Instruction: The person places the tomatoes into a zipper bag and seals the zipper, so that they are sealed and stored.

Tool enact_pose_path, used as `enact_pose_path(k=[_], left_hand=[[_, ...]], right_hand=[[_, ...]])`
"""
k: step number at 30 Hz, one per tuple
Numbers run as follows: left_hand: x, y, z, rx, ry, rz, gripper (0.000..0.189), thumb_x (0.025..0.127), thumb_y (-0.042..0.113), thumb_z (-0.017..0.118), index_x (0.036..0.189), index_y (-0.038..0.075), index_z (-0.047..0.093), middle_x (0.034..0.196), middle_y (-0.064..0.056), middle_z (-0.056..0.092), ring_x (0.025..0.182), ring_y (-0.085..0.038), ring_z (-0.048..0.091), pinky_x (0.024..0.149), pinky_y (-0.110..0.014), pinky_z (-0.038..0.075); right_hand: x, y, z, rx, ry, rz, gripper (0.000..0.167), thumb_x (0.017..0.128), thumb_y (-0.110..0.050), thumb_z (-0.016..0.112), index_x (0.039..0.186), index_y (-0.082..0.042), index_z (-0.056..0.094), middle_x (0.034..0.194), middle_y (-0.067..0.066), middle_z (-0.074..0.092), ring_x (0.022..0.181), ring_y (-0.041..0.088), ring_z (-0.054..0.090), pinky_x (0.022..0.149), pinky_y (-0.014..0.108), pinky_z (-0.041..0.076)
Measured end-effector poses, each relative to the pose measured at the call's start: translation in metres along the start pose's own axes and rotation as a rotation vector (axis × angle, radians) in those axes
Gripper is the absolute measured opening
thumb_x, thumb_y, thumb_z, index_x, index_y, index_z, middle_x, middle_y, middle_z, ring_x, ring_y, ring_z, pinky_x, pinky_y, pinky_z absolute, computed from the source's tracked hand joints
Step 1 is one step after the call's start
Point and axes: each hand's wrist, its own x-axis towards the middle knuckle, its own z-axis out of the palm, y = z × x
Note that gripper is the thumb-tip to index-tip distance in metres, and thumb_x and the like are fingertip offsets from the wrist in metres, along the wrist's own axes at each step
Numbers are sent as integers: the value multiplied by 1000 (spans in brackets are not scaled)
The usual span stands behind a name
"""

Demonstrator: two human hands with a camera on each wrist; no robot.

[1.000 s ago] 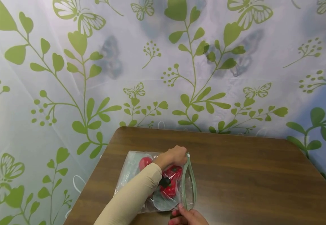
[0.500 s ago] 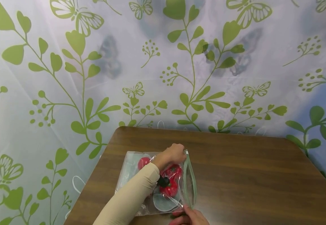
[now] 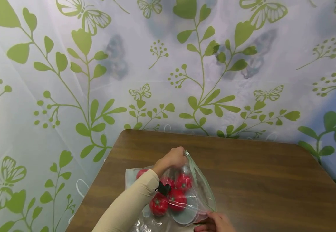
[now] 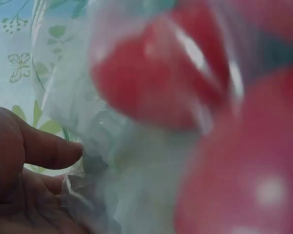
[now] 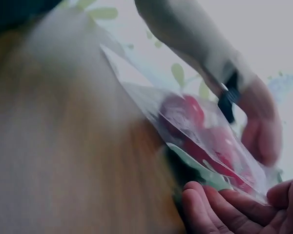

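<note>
A clear zip bag [image 3: 204,190] with a green zip edge lies on the table, its mouth parted toward the right. Inside are several red tomatoes [image 3: 177,199] with green stem ends; a red tomato [image 4: 156,73] fills much of the left wrist view behind clear film. My left hand [image 3: 176,157] pinches the bag's far corner by the white slider [image 3: 187,153]; the thumb [image 4: 53,152] presses the film against the fingers. The near corner of the mouth is pinched by my right hand [image 3: 218,222], whose fingers [image 5: 234,207] show under the bag's edge. My left forearm hides part of the bag.
The brown wooden table [image 3: 260,180] extends to the right and behind the bag. Behind it hangs a pale curtain [image 3: 144,71] printed with green leaves and butterflies. A dark strap [image 3: 163,188] sits on my left wrist.
My right hand has moved right and the near corner of the bag with it, so the mouth stretches wider. The tomatoes have spread out, and my left hand has shifted slightly left.
</note>
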Motion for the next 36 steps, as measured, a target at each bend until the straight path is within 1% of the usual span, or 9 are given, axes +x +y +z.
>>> enact_pose_path(k=[5, 8, 12, 14, 20, 23, 30, 33, 36], left_hand=[[19, -22, 12, -26, 53, -65, 21, 97, 18, 53, 77, 13, 48, 74, -4, 52, 67, -24, 51, 61, -42, 51], [18, -28, 7, -154, 57, -69, 13, 101, 22, 50, 100, 10, 55, 79, -2, 54, 59, -16, 44, 58, -39, 48], [-29, 16, -27, -343, 70, -95, 23, 106, 12, 50, 122, -4, 51, 91, -11, 55, 57, -16, 35, 60, -37, 42], [-45, 34, -38, -394, 94, -115, 19, 108, 10, 49, 118, -6, 53, 89, -10, 53, 61, -16, 36, 61, -34, 39], [-54, 39, -44, -559, 188, -108, 28, 115, 23, 50, 120, -2, 63, 97, -11, 65, 82, -21, 56, 72, -34, 49], [-56, 43, -43, -625, 262, -100, 27, 115, 22, 52, 122, -2, 63, 103, -13, 66, 86, -21, 56, 73, -33, 47], [-56, 50, -32, -619, 391, -86, 24, 114, 17, 51, 115, 0, 67, 100, -11, 68, 87, -19, 58, 79, -36, 50], [-57, 51, -29, -616, 431, -91, 24, 115, 18, 50, 113, 1, 68, 94, -9, 66, 85, -18, 57, 79, -36, 50], [-58, 50, -27, -616, 452, -79, 24, 115, 18, 50, 111, 3, 68, 89, -5, 62, 82, -17, 55, 77, -34, 48]], right_hand=[[-9, -20, -16, -32, 119, -57, 52, 116, -22, 37, 134, 21, 60, 111, 23, 81, 98, 25, 82, 90, 38, 67], [-12, -31, -28, -34, 169, -109, 49, 117, -15, 33, 135, 23, 58, 116, 20, 80, 100, 22, 81, 92, 39, 66], [-12, -44, -40, -53, 253, -161, 50, 120, -15, 29, 140, 23, 54, 121, 14, 79, 104, 17, 79, 95, 37, 65], [-12, -49, -43, -84, 307, -184, 53, 121, -17, 27, 144, 23, 51, 122, 12, 79, 105, 16, 78, 94, 36, 65], [-13, -73, -51, -177, 510, -226, 55, 122, -23, 28, 149, 20, 50, 128, 17, 77, 105, 14, 78, 91, 30, 65], [-11, -82, -64, -241, 533, -259, 58, 122, -27, 31, 147, 20, 52, 126, 15, 79, 104, 11, 78, 90, 27, 64], [-4, -96, -85, -473, 625, -204, 57, 120, -35, 43, 140, 13, 64, 126, 18, 79, 99, 9, 79, 90, 28, 65], [-4, -108, -82, -688, 785, -235, 52, 116, -41, 51, 139, 0, 72, 125, 18, 80, 101, 18, 81, 87, 35, 65], [-2, -123, -66, -894, 987, -376, 43, 111, -40, 59, 135, -10, 77, 122, 17, 82, 103, 32, 80, 87, 42, 58]])
